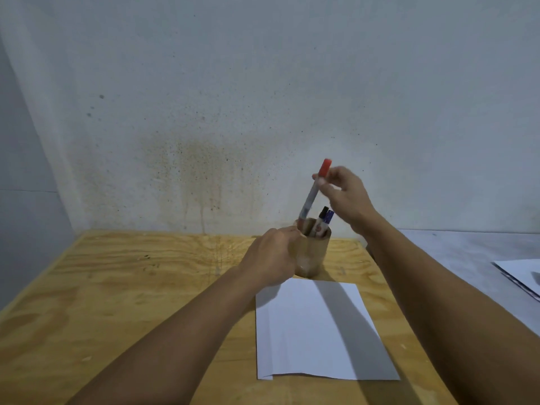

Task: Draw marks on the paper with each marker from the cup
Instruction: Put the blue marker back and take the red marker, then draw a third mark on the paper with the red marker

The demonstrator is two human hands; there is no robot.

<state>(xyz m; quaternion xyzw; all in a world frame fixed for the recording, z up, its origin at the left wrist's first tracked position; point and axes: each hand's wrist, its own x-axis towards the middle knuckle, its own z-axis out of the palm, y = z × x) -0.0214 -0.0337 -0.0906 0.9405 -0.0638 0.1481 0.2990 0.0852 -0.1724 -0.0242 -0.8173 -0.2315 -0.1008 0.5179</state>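
A wooden cup (314, 252) stands on the plywood table just beyond a blank white sheet of paper (318, 331). My left hand (271, 255) is wrapped around the cup's left side. My right hand (342, 194) pinches a red-capped marker (309, 197) near its cap, tilted, with its lower end at the cup's rim. A black-capped marker (323, 213) and a blue-capped marker (329, 216) stick out of the cup.
The plywood table (131, 287) runs up to a stained grey wall. To the right lies a grey surface with more sheets of paper (520, 273) at the frame's edge.
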